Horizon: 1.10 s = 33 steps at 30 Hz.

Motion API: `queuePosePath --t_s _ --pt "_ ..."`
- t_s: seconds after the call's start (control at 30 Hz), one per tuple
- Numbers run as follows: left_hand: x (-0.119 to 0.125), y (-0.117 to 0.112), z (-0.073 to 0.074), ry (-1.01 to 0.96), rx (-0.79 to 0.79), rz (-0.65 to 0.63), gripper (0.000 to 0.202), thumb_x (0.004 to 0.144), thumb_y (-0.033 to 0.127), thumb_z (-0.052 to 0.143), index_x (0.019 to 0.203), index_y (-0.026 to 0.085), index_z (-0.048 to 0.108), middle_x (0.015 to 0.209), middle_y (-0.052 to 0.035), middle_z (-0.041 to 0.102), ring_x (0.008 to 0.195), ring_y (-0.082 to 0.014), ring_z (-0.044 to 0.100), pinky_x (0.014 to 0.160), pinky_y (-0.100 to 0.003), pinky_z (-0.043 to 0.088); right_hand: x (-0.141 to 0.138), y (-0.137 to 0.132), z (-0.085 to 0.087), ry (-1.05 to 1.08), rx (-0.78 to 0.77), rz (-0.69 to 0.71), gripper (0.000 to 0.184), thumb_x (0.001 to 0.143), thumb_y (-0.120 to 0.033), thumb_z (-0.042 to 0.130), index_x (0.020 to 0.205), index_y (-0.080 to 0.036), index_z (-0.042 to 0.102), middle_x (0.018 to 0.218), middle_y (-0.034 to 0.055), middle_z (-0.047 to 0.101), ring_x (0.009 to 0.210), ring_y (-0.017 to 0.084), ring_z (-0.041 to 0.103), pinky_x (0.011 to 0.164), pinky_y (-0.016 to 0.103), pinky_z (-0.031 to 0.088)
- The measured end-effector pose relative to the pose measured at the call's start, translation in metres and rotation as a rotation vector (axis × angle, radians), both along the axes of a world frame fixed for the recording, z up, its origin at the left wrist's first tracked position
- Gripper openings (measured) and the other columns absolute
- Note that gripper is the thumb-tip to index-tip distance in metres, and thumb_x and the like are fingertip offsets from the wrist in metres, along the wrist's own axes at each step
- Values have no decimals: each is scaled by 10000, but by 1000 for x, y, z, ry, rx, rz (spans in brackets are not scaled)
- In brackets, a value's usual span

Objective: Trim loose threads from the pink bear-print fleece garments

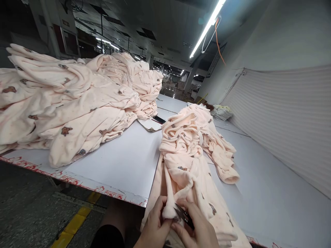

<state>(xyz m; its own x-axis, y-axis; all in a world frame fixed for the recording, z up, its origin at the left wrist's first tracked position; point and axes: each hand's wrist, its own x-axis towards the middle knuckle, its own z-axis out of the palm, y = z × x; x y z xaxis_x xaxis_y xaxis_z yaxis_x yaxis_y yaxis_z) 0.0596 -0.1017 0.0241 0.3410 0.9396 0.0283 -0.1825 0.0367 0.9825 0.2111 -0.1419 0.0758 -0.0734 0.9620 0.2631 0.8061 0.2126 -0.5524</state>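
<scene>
A pale pink fleece garment [207, 193] printed with small brown and grey figures lies bunched in front of me, its lower part hanging over the table's front edge. My left hand [155, 222] pinches a bit of its cloth between thumb and fingers. Close beside it, my right hand [198, 224] is closed around dark thread snips [184, 216]. Their pointed blades touch or nearly touch the pinched cloth. Part of the snips is hidden by my fingers. One sleeve [223, 165] of the garment stretches out to the right.
A large heap of similar pink garments [77, 100] covers the table's left side. A notepad [150, 125] and a dark phone-like object [159, 119] lie between heap and garment. Folded pale cloth [221, 112] sits farther back, near a striped hanging sheet [284, 117]. The white table [116, 165] has red-printed edging tape.
</scene>
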Motion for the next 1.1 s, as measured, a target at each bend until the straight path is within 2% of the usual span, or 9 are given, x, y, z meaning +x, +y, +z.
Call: queuePosePath --t_s 0.1,0.23,0.4,0.53,0.67,0.8,0.87,0.97,1.1 --pt "0 -1 -3 195 225 211 248 698 74 474 884 232 513 750 31 515 694 -149 516 635 -241 411 12 2 3 15 35 -1 147 810 -183 484 888 -241 594 791 3 651 704 165 639 635 228 497" --pt "-1 -1 -8 281 529 443 274 721 17 404 876 242 418 760 34 432 679 -136 482 661 -241 426 26 0 11 -88 83 -114 189 786 -149 464 904 -254 567 777 -6 648 658 163 623 593 237 477" --pt "-6 5 -3 309 865 349 276 783 -56 388 789 220 382 792 6 436 722 -118 476 673 -210 437 20 -5 25 -130 60 -34 208 824 -260 538 1029 -280 570 893 12 638 732 164 651 612 230 505" --pt "-11 9 -2 315 896 353 280 780 -65 405 803 214 413 797 -2 457 730 -120 487 685 -208 450 8 -4 24 -272 122 -10 266 849 -308 529 1112 -302 566 935 30 645 771 209 660 629 280 514" --pt "-8 11 4 153 590 285 282 752 7 482 925 218 553 892 -27 562 843 -162 548 768 -257 449 11 5 18 -348 159 -98 358 790 -185 436 1117 -285 541 935 40 650 711 222 646 589 314 498" --pt "0 16 21 -265 -214 -191 132 787 255 597 852 160 661 718 -23 628 677 -155 569 652 -251 438 18 24 21 -196 145 -211 217 770 -140 415 910 -263 527 775 -24 647 653 169 625 586 260 466" --pt "3 20 29 -498 -480 -277 177 772 316 646 752 141 658 613 -6 609 573 -124 539 591 -231 412 20 31 26 -180 98 -288 79 777 -171 468 781 -248 486 649 -55 600 555 144 577 533 228 437" --pt "3 24 38 -668 -560 -300 181 748 307 689 705 132 673 611 -22 641 587 -140 573 601 -242 426 21 30 30 -154 17 -243 68 769 -197 542 743 -244 500 649 -58 592 565 133 576 534 209 445" --pt "4 24 45 -717 -562 -368 247 790 337 608 843 122 718 768 -88 713 780 -230 643 771 -341 464 19 18 31 -124 99 -58 215 835 -337 569 1042 -284 596 917 14 662 768 174 660 653 237 509"
